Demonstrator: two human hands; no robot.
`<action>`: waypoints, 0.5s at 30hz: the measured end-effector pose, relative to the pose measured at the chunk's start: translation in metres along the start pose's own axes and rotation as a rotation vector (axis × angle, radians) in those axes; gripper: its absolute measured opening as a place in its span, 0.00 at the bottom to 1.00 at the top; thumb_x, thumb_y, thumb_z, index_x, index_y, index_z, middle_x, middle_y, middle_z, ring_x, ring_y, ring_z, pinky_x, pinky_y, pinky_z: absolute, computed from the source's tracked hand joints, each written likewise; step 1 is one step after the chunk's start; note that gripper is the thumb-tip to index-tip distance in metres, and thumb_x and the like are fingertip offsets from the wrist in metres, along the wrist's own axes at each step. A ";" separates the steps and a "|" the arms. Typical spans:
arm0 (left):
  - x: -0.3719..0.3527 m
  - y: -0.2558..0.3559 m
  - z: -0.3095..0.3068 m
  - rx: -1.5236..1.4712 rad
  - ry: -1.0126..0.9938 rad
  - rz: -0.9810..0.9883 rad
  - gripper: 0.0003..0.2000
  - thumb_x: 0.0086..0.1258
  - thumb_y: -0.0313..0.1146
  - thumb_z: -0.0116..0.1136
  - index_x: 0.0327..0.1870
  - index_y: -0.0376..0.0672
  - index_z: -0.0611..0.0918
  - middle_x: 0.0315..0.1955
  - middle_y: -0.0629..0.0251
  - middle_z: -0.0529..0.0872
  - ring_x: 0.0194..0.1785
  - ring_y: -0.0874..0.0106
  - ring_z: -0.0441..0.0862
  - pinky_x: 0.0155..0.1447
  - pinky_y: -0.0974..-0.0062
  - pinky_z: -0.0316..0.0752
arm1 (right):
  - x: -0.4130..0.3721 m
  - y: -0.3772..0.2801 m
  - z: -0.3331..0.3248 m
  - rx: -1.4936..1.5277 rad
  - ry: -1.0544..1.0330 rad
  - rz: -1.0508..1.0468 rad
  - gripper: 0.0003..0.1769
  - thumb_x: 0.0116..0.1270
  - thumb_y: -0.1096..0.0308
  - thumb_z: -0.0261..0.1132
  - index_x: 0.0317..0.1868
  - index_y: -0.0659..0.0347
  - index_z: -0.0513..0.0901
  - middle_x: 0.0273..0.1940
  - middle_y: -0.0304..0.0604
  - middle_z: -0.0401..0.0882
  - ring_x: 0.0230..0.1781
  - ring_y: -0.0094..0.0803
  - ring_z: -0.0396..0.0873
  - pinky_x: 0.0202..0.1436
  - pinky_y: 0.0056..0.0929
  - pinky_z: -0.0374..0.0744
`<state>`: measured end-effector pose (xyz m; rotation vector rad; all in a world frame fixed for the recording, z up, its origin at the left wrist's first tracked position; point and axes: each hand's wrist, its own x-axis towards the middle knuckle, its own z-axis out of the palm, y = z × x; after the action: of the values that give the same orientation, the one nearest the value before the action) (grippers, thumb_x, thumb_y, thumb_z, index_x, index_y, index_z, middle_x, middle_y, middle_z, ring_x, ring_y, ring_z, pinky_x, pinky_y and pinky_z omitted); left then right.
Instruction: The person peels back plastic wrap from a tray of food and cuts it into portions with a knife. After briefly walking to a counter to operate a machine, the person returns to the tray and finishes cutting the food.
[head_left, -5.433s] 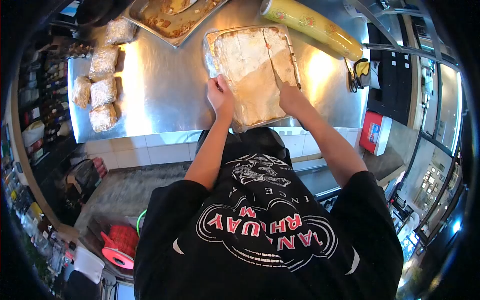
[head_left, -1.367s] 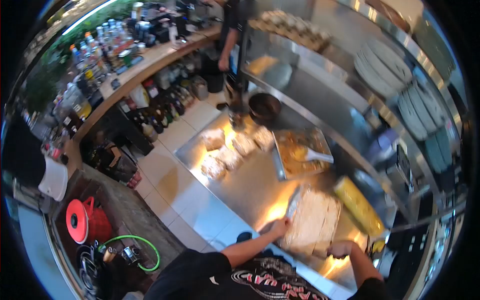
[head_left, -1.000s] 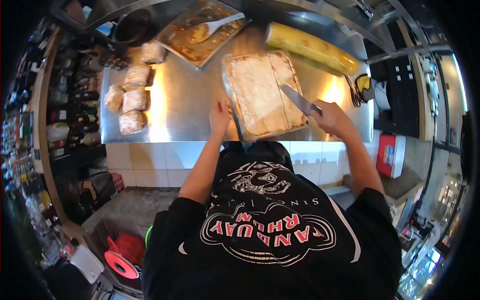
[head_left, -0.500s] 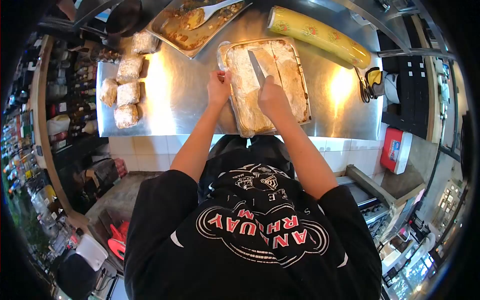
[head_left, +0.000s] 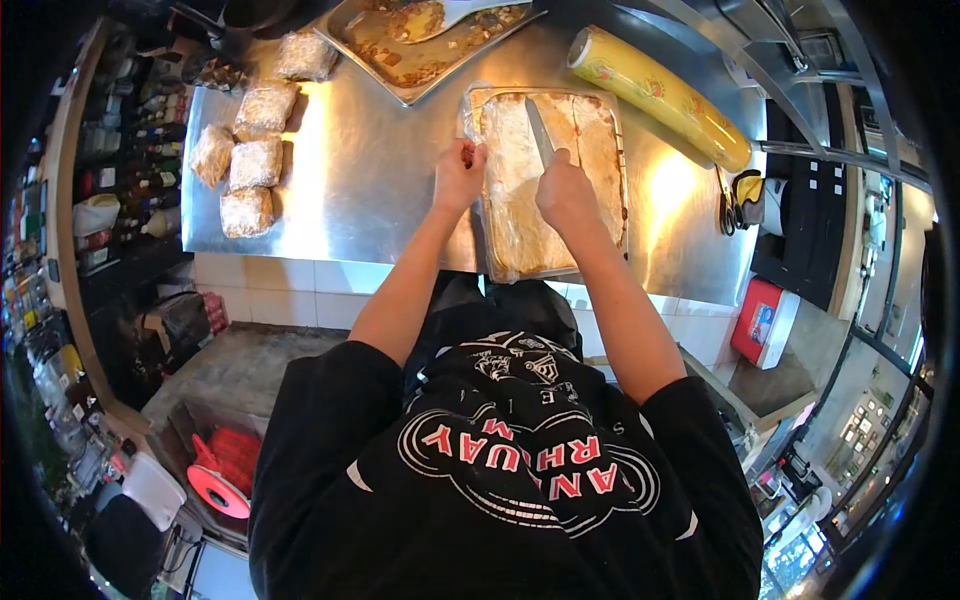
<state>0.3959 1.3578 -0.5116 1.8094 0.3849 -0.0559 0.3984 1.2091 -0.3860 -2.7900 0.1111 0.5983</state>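
Note:
A rectangular metal tray (head_left: 620,170) of pale baked slab lined with clear film lies on the steel counter (head_left: 370,190) before me. My right hand (head_left: 566,193) grips a knife (head_left: 540,130), its blade lying lengthwise on the slab's middle, pointing away from me. My left hand (head_left: 459,178) holds the tray's left edge, pinching the film there. A cut line runs along the slab's right part.
Several film-wrapped blocks (head_left: 245,150) lie at the counter's left. A second tray with food scraps and a white spoon (head_left: 430,35) stands behind. A yellow roll of cling film (head_left: 660,95) lies at the back right, scissors (head_left: 728,200) beside it. A red box (head_left: 758,320) sits lower right.
The knife came from the slab's right side to its middle, blade now laid lengthwise. My left hand stayed at the tray's left edge. My head looked up across the room, then back down.

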 end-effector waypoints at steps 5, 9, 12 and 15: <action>0.009 0.007 0.010 -0.006 0.223 0.085 0.14 0.68 0.40 0.57 0.33 0.35 0.77 0.23 0.53 0.81 0.27 0.59 0.79 0.34 0.62 0.73 | 0.019 -0.007 -0.001 -0.042 -0.080 -0.006 0.14 0.61 0.74 0.50 0.44 0.77 0.70 0.36 0.72 0.79 0.39 0.59 0.81 0.46 0.47 0.79; 0.014 0.021 0.019 0.143 0.226 -0.029 0.16 0.71 0.42 0.51 0.32 0.35 0.74 0.24 0.45 0.80 0.30 0.48 0.79 0.35 0.55 0.72 | 0.044 -0.027 -0.032 -0.006 -0.399 0.086 0.13 0.59 0.73 0.51 0.32 0.76 0.78 0.31 0.64 0.81 0.28 0.51 0.83 0.34 0.43 0.81; 0.012 0.022 0.027 0.064 0.263 -0.040 0.16 0.73 0.42 0.47 0.32 0.36 0.73 0.25 0.41 0.79 0.33 0.42 0.77 0.37 0.50 0.71 | 0.068 -0.047 -0.065 -0.379 -0.597 -0.120 0.13 0.55 0.72 0.53 0.26 0.74 0.81 0.26 0.57 0.82 0.21 0.44 0.81 0.27 0.41 0.79; 0.012 0.020 0.027 0.048 0.245 -0.032 0.14 0.74 0.40 0.44 0.33 0.37 0.72 0.26 0.40 0.79 0.34 0.41 0.77 0.38 0.48 0.70 | 0.110 -0.048 -0.078 -0.762 -0.871 -0.332 0.11 0.50 0.71 0.57 0.23 0.70 0.83 0.26 0.51 0.84 0.24 0.40 0.82 0.29 0.40 0.78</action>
<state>0.4169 1.3308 -0.5032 1.8627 0.5902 0.1368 0.5355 1.2308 -0.3506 -2.7418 -0.8981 1.9910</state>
